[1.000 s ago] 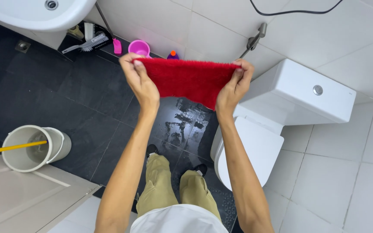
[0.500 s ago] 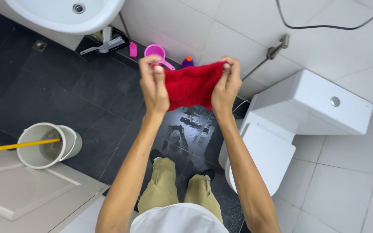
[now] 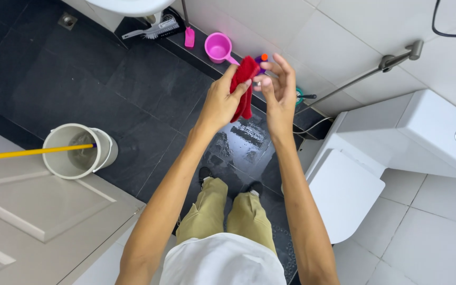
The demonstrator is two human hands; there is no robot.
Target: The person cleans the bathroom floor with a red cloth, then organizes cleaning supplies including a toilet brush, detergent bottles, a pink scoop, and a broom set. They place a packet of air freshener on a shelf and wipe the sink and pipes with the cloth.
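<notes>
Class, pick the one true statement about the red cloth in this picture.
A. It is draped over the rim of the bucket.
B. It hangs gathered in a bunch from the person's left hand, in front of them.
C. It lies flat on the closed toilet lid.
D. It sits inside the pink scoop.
B: the red cloth hangs bunched from the left hand, with the right hand close beside it.

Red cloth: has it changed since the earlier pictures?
Yes. The red cloth, earlier stretched wide, now hangs folded narrow between both hands, beside the pink scoop.
</notes>
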